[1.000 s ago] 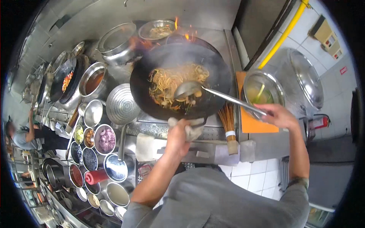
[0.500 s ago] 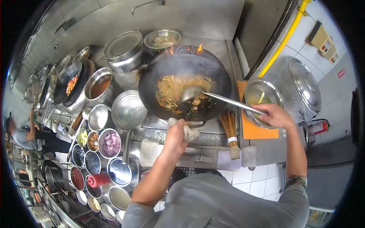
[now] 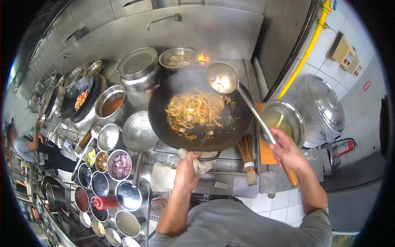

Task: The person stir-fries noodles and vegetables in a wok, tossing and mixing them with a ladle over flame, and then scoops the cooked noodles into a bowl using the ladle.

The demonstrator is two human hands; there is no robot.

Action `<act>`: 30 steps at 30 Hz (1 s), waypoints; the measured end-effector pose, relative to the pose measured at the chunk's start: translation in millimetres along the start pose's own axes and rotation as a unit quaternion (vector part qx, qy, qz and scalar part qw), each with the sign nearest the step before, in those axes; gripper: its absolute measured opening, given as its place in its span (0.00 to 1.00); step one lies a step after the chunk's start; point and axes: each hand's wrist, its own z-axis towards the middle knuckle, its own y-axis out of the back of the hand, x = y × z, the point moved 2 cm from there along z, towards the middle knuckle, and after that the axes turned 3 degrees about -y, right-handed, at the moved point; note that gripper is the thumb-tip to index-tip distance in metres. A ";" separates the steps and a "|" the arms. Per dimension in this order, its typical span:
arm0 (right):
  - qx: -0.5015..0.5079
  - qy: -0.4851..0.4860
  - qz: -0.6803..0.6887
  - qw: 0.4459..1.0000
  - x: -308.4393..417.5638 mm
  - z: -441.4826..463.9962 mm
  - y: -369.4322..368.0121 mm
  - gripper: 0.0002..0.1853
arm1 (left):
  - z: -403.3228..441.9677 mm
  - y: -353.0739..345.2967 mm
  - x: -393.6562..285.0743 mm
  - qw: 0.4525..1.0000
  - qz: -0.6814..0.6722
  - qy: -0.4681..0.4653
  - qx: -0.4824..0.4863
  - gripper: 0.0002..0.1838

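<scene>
My left hand is closed round a wadded cloth at the near handle of a large black wok. Steaming noodles with bits of vegetable lie heaped in the wok. In my right hand is the long handle of a ladle; its wooden end sticks out below my fingers. The ladle's bowl is raised over the wok's far right side, clear of the noodles, with a little pale liquid and scraps inside.
Flame shows behind the wok. A perforated skimmer lies left of it, above containers of onions and sauces. On the right are a bamboo brush, a steel bowl and a lidded pot. Another person stands far left.
The ladle has risen out of the noodles toward the wok's far right. My right hand has lowered, showing the wooden end. The wok sits tilted toward me, and the noodles are gathered in a heap.
</scene>
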 end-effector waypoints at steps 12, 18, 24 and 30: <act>0.286 -0.111 0.377 0.874 11.6 13.8 -29.2 0.20 | -16.1 13.0 12.1 0.938 0.297 -0.179 -0.017 0.18; 0.325 -0.117 0.404 0.847 3.4 -1.9 -21.0 0.19 | -35.9 48.6 25.2 0.994 0.090 0.011 -0.059 0.17; 0.209 -0.002 0.185 0.960 -40.5 -0.1 -31.8 0.22 | -37.9 54.2 35.2 0.997 0.061 0.002 -0.047 0.19; 0.314 -0.165 0.491 0.796 -16.1 18.1 -61.5 0.19 | -32.7 66.3 35.2 0.997 0.078 0.016 0.020 0.18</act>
